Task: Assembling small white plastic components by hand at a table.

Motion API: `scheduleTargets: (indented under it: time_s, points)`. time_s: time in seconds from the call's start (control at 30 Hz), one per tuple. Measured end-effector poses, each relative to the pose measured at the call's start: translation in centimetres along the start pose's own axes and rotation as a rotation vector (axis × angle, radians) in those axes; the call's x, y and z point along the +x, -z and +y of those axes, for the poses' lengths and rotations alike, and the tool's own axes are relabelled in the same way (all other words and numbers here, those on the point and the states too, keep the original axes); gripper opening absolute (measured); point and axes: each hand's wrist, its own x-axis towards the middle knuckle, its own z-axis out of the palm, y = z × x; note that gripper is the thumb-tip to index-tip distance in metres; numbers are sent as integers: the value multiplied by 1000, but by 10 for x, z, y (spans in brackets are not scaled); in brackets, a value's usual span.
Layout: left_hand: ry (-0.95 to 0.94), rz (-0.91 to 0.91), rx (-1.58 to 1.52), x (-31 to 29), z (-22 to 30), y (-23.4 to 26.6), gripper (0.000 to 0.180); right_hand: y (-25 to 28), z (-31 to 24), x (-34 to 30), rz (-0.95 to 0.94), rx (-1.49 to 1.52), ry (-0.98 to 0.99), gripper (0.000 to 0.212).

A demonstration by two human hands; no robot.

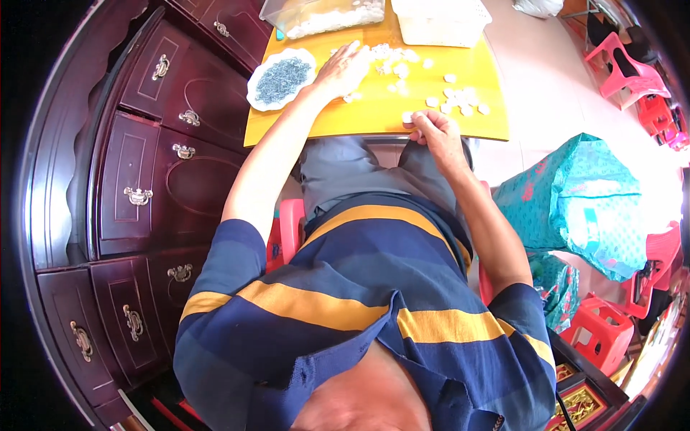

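Over the yellow tabletop my left hand reaches out with its fingers stretched, palm down, beside a pile of small white plastic pieces. To its left stands a white scalloped bowl filled with small dark grey metal-looking pieces. At the table's near edge my right hand is closed, pinching a small white disc between thumb and fingers. Several similar white discs lie loose just beyond it. Whether anything is under my left palm is hidden.
A clear plastic box with white pieces and a white basket stand at the table's far side. Dark red drawers line the left. On the right are a large turquoise bag and red plastic stools.
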Motion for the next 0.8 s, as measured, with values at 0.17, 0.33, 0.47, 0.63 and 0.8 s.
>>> scheduleTargets:
  time_s: [0.17, 0.33, 0.47, 0.63, 0.8]
  points:
    - [115, -115, -180, 11, 14, 2, 53, 7, 2, -1, 10, 7, -19, 24]
    - [20, -23, -149, -20, 24, 6, 50, 4, 1, 1, 5, 29, -8, 24]
    - [11, 44, -139, -49, 44, 16, 48, 6, 2, -1, -7, 10, -7, 24]
    - [-15, 81, -242, -59, 51, 30, 44, 3, -4, -3, 18, 36, -14, 22]
    - [75, 166, -321, -16, 44, 60, 29, 10, -15, 1, 27, -96, 28, 23]
